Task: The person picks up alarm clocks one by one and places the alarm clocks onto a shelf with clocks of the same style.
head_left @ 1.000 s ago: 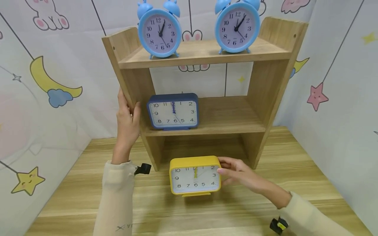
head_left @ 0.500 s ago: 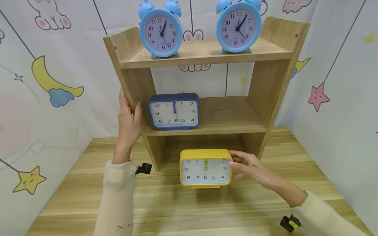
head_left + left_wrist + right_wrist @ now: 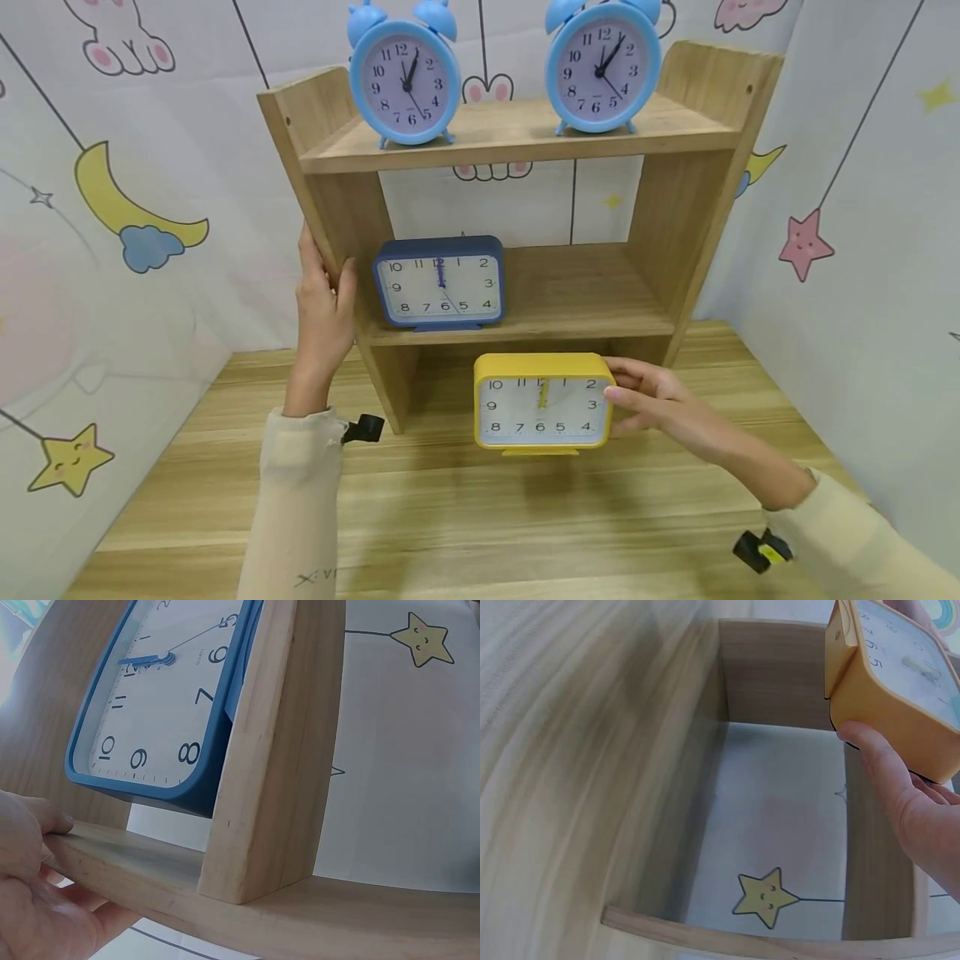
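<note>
My left hand (image 3: 324, 312) grips the left side panel of a wooden shelf (image 3: 517, 154). In the left wrist view its thumb lies on one face of the panel and the fingers reach round the other. By its right edge, my right hand (image 3: 663, 404) holds a yellow desk clock (image 3: 542, 404) in front of the shelf's lower opening, dial outward and raised off the table. The right wrist view shows this clock (image 3: 900, 682) from its side, with the hand's fingers against the case. A blue desk clock (image 3: 440, 283) stands at the left of the middle shelf, close to my left hand.
Two light blue twin-bell alarm clocks stand on the top board, one at left (image 3: 405, 83) and one at right (image 3: 602, 68). Under the shelf is a wood-grain table (image 3: 465, 533). White cloth walls (image 3: 150, 283) with cartoon prints close in the sides and back.
The yellow clock has moved right and up, nearer the shelf's lower opening, carried by my right hand. My left hand stays on the side panel.
</note>
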`<state>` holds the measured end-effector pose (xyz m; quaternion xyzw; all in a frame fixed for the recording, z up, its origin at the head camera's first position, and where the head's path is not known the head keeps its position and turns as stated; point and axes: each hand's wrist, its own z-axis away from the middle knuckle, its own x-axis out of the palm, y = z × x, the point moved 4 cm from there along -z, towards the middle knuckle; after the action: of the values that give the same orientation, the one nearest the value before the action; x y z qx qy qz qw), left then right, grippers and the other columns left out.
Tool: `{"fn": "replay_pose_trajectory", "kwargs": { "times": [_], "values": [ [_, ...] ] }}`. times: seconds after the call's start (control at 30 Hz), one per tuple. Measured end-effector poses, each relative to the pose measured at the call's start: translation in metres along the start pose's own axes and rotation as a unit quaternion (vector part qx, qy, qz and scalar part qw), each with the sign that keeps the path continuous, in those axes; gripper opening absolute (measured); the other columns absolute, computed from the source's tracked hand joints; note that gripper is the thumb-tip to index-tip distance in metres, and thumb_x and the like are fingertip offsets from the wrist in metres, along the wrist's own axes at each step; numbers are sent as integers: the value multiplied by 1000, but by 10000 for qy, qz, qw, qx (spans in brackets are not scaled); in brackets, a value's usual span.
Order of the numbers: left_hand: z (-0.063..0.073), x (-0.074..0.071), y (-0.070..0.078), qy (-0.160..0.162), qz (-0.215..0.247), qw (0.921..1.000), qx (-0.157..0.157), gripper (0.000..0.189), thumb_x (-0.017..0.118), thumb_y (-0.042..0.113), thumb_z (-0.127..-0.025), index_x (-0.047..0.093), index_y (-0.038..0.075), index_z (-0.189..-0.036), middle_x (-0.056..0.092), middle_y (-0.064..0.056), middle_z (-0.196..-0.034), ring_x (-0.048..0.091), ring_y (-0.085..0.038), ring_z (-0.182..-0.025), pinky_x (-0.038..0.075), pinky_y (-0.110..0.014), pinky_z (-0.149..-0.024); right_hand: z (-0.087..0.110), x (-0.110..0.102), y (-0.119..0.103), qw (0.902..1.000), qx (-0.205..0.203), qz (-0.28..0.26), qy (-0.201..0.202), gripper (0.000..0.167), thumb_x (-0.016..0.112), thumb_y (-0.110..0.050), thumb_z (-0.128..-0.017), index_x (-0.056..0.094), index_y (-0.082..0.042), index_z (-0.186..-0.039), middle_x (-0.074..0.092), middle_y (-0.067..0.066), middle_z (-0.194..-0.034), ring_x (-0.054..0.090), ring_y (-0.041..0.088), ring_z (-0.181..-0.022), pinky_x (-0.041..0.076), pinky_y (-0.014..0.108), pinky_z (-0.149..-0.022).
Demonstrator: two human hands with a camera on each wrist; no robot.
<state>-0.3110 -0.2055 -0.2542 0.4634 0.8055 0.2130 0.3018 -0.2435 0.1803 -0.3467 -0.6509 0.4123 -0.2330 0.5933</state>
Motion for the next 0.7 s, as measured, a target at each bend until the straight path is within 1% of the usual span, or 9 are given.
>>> {"fn": "replay_pose_trajectory", "kwargs": {
  "times": [0.13, 0.27, 0.4, 0.57, 0.7],
  "values": [
    [0, 0, 0, -5, 14, 10000, 8, 65, 46, 18, -105, 10, 23, -160, 42, -19, -150, 49, -33, -131, 44, -59, -99, 0, -6, -8, 9999, -114, 6, -15, 44, 46, -5, -105, 36, 12, -145, 58, 20, -130, 63, 27, -114, 57, 48, -81],
    [0, 0, -1, 20, -3, 10000, 8, 65, 46, 19, -105, 11, 23, -160, 43, -20, -149, 50, -34, -130, 44, -60, -98, 0, -12, -19, 9998, -201, 35, 75, 46, 45, -4, -105, 33, 15, -145, 59, 12, -130, 63, 23, -114, 57, 47, -80],
    [0, 0, -1, 64, -71, 10000, -24, 64, 46, 19, -105, 12, 24, -160, 45, -22, -147, 51, -35, -128, 45, -59, -97, -1, -19, -30, 9993, -336, 1, 139, 44, 43, -3, -106, 33, 15, -145, 61, 7, -129, 63, 22, -113, 57, 46, -81],
    [0, 0, 0, 57, -76, 10000, -28, 64, 46, 19, -105, 13, 24, -160, 45, -22, -146, 51, -36, -128, 45, -60, -96, -1, -26, -45, 9991, -389, 1, 159, 42, 41, -4, -107, 37, 10, -146, 60, 10, -129, 63, 24, -111, 57, 45, -81],
    [0, 0, 1, 42, -57, 10000, -33, 65, 46, 19, -105, 12, 24, -160, 44, -22, -147, 51, -35, -128, 45, -60, -96, -2, -32, -53, 9991, -351, 55, 247, 43, 42, -6, -107, 35, 10, -147, 58, 11, -131, 62, 24, -113, 57, 45, -81]
  ]
}}
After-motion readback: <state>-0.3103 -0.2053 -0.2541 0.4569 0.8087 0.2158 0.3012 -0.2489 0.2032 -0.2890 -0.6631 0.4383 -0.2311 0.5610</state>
